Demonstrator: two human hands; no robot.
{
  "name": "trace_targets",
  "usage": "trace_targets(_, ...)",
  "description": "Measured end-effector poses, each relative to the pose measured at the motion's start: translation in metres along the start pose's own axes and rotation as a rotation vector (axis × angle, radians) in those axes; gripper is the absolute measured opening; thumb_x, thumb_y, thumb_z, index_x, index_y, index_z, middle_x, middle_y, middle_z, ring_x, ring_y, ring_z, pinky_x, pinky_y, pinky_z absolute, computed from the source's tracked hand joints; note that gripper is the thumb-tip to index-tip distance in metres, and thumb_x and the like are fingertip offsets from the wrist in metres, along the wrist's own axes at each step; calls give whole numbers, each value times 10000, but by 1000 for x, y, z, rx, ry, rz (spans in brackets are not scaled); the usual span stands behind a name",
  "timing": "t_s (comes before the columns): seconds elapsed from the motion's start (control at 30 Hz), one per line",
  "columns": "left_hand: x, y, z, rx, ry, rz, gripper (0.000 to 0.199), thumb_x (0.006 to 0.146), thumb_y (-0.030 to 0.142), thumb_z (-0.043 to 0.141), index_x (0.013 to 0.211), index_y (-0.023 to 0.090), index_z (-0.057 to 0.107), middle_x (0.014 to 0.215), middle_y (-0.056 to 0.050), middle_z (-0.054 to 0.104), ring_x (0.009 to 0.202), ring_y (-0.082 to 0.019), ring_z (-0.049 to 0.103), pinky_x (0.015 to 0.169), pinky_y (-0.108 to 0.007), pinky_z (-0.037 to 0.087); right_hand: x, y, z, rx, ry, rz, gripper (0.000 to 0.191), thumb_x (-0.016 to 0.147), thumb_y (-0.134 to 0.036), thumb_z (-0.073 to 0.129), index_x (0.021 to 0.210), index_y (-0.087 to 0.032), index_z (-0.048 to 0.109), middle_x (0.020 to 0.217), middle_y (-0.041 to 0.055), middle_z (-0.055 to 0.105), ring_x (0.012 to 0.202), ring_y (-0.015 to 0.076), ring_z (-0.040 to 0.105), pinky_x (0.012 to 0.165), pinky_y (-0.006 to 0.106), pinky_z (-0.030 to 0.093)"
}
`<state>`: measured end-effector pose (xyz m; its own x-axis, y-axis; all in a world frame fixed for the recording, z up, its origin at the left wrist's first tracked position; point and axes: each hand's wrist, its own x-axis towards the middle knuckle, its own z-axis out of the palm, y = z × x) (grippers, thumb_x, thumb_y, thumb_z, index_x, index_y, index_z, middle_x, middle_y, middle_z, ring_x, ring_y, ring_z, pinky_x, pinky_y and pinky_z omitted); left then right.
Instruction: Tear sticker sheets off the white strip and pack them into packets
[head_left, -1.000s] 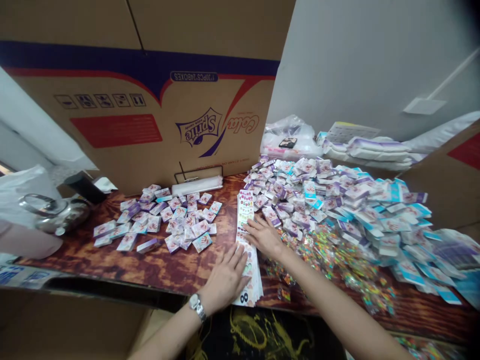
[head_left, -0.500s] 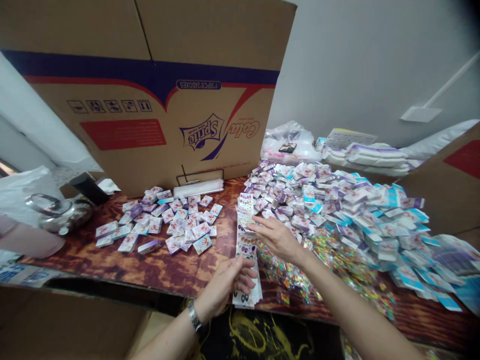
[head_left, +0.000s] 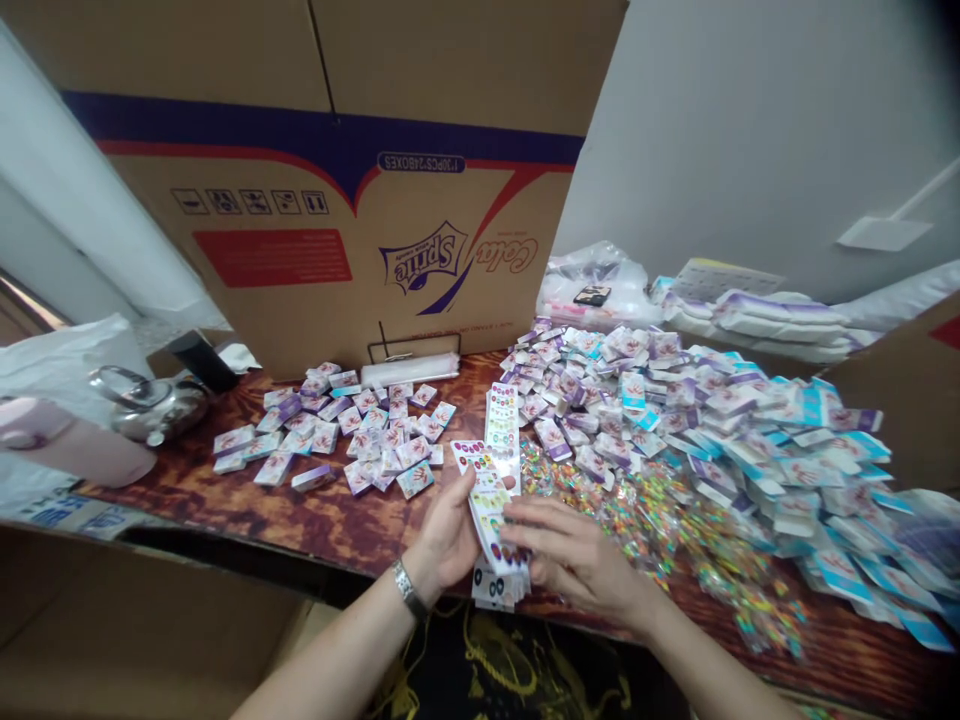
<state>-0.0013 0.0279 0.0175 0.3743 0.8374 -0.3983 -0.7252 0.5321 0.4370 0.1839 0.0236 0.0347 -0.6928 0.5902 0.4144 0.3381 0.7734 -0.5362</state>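
My left hand (head_left: 448,528), with a metal watch at the wrist, grips a printed sticker sheet (head_left: 480,490), tilted above the table's front edge. My right hand (head_left: 574,555) lies against the sheet's lower right side, its fingers closed around that edge. Under and behind the held sheet, a stack of similar sheets (head_left: 502,415) lies lengthwise on the table. Small white, purple and blue boxes (head_left: 390,440) are spread left of the stack. Right of my hands lie clear packets of colourful pieces (head_left: 660,510).
A large pile of small boxes (head_left: 720,410) covers the right side of the patterned table (head_left: 315,530). An upright cardboard carton (head_left: 300,270) stands at the back. A metal kettle (head_left: 150,400) and a pink bottle (head_left: 75,445) are at the left.
A sheet has come up off the stack into my left hand. My right hand has moved down and toward me, to the sheet's lower end. The view has shifted slightly left.
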Motion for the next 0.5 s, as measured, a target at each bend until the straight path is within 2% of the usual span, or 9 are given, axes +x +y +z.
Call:
trace_targets(0.07,-2,-6,-3,72,38,69,327,808,360,609,997,93,611,916,-122,693,817,-236,661,790,-377,499,4,11,3,66,77,213,365,920,-410,432,1228,-254,551,1198,72,602,1100,214,558,900,383,482)
trace_targets(0.13,-5,-12,-5,185,41,104,344,768,350,667,1003,107,608,879,-115,696,703,-212,664,682,-353,522,13,25,6,138,211,475,390,917,-436,418,1221,-228,545,1123,83,631,988,214,604,789,351,515)
trace_targets(0.2,-7,-17,-8,319,24,87,368,743,402,686,942,99,623,775,-100,692,580,-184,639,563,-309,512,24,38,10,244,271,624,400,898,-471,436,1166,-206,569,989,69,658,840,194,625,675,303,511)
trace_targets(0.27,-8,-20,-10,428,14,103,369,725,440,691,847,97,634,662,-66,668,495,-150,596,494,-266,480,35,46,13,365,255,643,404,882,-506,444,1068,-186,604,821,35,643,698,160,594,590,260,471)
trace_targets(0.33,-7,-21,-14,480,17,148,346,709,426,709,804,102,637,630,-46,658,486,-136,583,498,-253,473,42,50,14,449,243,608,392,876,-517,443,906,-171,625,677,-2,574,596,125,525,531,229,412)
trace_targets(0.43,-5,-19,-19,495,39,189,327,679,369,744,855,110,650,702,-57,685,560,-160,619,559,-277,494,48,48,12,484,199,585,363,858,-486,492,702,-167,571,571,-38,471,524,94,428,487,209,337)
trace_targets(0.5,-5,-17,-21,497,51,207,344,656,335,765,896,118,650,765,-70,700,612,-178,639,594,-291,503,50,47,11,503,170,586,328,826,-454,548,663,-169,543,560,-46,455,515,88,405,480,204,319)
